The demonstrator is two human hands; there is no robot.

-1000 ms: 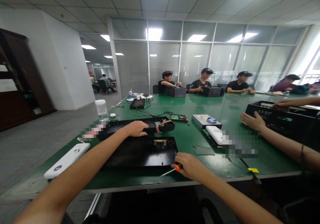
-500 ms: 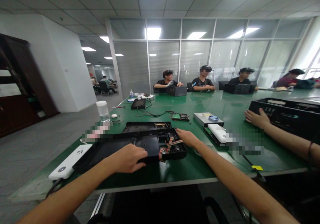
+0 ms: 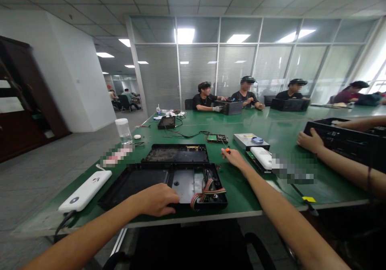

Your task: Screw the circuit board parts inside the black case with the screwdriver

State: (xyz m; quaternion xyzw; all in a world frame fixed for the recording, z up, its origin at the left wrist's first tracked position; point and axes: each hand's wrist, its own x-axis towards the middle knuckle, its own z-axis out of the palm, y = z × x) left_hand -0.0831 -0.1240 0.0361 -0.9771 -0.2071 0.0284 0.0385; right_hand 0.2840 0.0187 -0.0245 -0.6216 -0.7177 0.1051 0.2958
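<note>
Our forearms are cut off by the bottom edge. Our left hand point(image 3: 157, 199) lies on the near wall of the open black case point(image 3: 141, 181), which sits at the front edge of the green table point(image 3: 241, 201), right before us. The fingers are folded together over that wall with the thumb beneath, clamped on it, and they hide that stretch of rim.

The case is a long, shallow, lidless tray with a dull bare floor and partitions. A red-and-white ribbon cable point(image 3: 208, 187) loops in its right-hand compartment, and what lies under the cable is too dark to make out.

Left of the case lies a white power bank point(image 3: 86, 189); its marks are too small to read. Just behind the case lies a black cover panel point(image 3: 177, 153).

Our right hand point(image 3: 237, 158) reaches past the case's right end, its fingers closed round a screwdriver point(image 3: 226, 150). Only a bit of orange handle and a thin shaft show.

Pixelated patches point(image 3: 116, 156) hide whatever lies at two spots on the table.

Beyond are a green circuit board point(image 3: 217, 138), a silver drive point(image 3: 245, 141) and a clear jar point(image 3: 123, 131). On the right a co-worker's hand point(image 3: 309, 140) rests on another black case point(image 3: 346, 141), which is cut off by the frame.
</note>
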